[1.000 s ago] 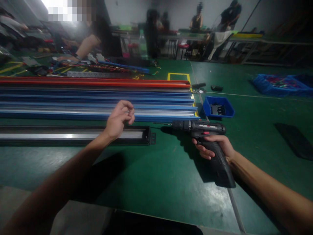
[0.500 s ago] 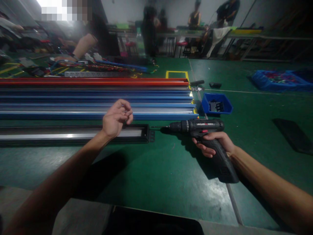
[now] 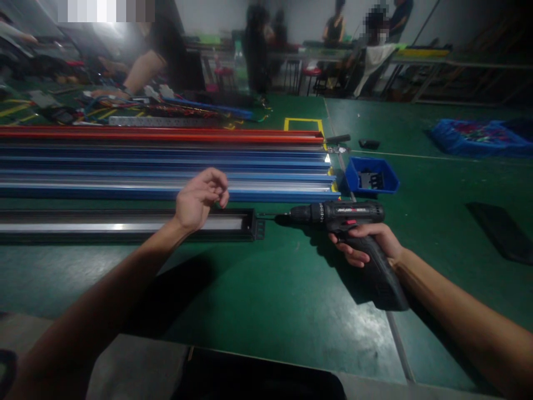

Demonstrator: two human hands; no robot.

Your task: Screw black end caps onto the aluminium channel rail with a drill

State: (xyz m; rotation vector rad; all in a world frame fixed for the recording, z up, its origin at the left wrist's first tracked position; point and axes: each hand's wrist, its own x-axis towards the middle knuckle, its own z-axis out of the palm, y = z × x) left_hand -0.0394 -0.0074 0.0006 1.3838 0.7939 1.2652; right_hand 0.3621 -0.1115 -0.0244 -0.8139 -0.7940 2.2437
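Observation:
My right hand grips the handle of a black cordless drill that lies level, its bit pointing left at the bracket on the end of a long black rail on the green table. My left hand hovers over that rail near its right end, fingers curled in a pinch; something tiny may be between thumb and fingertips, but I cannot make it out. Behind the black rail lies a stack of long blue rails with a red rail at the back.
A small blue bin with dark parts stands right of the rail ends. A black flat piece lies at the right, a blue tray farther back. Other people work at wire-strewn tables beyond.
The drill has shifted slightly right and the bit sits near the rail's end bracket. My left hand stays pinched over the rail, barely moved.

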